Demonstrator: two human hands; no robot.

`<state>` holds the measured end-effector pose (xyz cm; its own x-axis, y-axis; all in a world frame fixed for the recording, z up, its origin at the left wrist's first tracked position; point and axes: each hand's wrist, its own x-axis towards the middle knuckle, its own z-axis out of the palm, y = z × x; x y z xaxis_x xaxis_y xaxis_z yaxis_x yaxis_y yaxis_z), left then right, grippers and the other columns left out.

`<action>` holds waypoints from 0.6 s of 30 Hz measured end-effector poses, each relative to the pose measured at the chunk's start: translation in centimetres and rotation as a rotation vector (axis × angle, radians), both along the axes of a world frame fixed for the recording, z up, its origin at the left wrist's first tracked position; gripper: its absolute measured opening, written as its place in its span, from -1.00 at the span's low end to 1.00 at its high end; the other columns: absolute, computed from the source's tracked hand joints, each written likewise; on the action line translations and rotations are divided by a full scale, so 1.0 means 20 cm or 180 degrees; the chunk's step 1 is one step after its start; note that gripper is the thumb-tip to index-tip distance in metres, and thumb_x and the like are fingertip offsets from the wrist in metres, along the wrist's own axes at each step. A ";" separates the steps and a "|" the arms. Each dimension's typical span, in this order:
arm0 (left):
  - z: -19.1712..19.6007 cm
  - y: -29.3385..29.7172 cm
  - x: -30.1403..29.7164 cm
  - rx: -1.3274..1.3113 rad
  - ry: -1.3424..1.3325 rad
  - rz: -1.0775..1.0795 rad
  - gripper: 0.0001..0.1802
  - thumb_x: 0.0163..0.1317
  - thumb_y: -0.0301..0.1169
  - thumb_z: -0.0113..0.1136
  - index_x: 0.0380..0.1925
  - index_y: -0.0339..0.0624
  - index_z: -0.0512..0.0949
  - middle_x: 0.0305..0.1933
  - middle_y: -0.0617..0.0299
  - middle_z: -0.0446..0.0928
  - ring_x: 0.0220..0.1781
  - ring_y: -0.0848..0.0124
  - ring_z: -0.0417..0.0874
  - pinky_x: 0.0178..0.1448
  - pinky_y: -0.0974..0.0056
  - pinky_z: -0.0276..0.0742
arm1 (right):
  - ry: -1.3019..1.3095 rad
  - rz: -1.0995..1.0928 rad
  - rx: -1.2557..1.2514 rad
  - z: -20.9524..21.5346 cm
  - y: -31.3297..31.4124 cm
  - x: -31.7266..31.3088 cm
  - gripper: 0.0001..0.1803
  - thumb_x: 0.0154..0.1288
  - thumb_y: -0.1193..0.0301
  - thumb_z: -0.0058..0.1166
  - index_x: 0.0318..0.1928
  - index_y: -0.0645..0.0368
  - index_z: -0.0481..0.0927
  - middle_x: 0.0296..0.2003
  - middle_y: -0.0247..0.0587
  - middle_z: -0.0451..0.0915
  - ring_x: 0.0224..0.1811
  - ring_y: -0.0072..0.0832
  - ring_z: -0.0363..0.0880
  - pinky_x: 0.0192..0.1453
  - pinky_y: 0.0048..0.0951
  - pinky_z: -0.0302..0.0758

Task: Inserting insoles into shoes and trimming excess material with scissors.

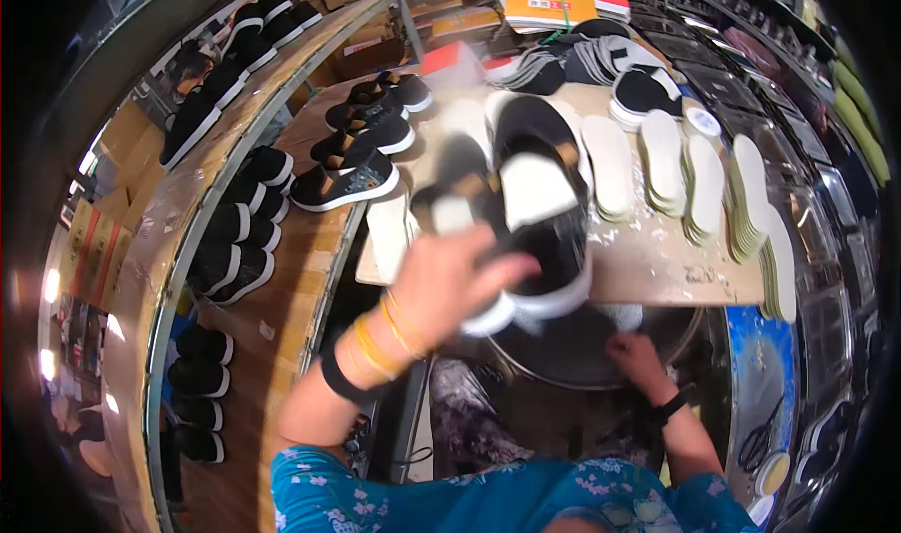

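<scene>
My left hand (pixel 460 281), with yellow bands and a black band at the wrist, is blurred by motion. It is closed on a pair of black slip-on shoes (pixel 554 251) with white soles and tan heel tabs, held above the near edge of the wooden board (pixel 671 270). A white insole (pixel 537 188) shows inside the right shoe. Lower on the right, my right hand (pixel 638 357) has its fingers curled and nothing visible in them. It hovers over a round black surface with a metal rim (pixel 563 380).
Stacks of pale insoles (pixel 748 200) line the board's right side, with a white round tub (pixel 701 122) behind. More shoes (pixel 361 178) stand at its left and on a wooden rack (pixel 282 369). Orange-and-white boxes (pixel 549 3) are piled at the back. Scissors (pixel 758 439) lie at right.
</scene>
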<state>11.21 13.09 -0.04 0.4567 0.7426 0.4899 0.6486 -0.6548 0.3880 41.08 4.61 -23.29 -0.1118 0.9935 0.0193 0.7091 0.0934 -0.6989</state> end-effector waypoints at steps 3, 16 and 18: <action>0.08 0.47 -0.16 0.0696 0.0510 0.0752 -0.56 0.04 -0.02 0.21 -0.63 -0.22 0.47 -0.62 -0.07 0.47 -0.46 0.00 0.55 -0.44 0.09 0.47 | -0.0807 0.0390 -0.0431 -0.03 0.00 -0.08 -0.77 0.05 0.27 0.02 -0.46 0.20 0.55 -0.45 0.04 0.54 -0.34 -0.01 0.52 -0.26 -0.12 0.45; -0.11 1.98 -1.07 0.0463 0.1777 0.3725 -0.68 0.24 -0.33 -0.14 -0.01 -0.06 0.41 0.15 0.01 0.32 0.20 0.03 0.35 0.20 0.02 0.31 | -0.0851 0.0155 -0.1079 0.01 0.05 -0.11 -0.79 0.01 0.31 0.08 -0.50 0.22 0.52 -0.52 0.08 0.50 -0.42 0.03 0.50 -0.37 -0.11 0.44; -0.14 1.94 -0.93 0.0637 0.2206 0.3312 -0.67 0.16 -0.29 0.03 -0.05 -0.03 0.45 0.11 0.08 0.35 0.14 0.04 0.39 0.15 0.02 0.33 | -0.0898 0.0127 -0.1088 0.01 0.04 -0.11 -0.79 0.01 0.30 0.07 -0.50 0.22 0.52 -0.52 0.08 0.50 -0.42 0.04 0.49 -0.38 -0.11 0.44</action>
<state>-7.45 51.81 -2.82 -0.0918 0.8446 0.5274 0.9175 0.2776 -0.2848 38.79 5.46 -23.16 -0.1040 0.9324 -0.3463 0.8770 -0.0783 -0.4741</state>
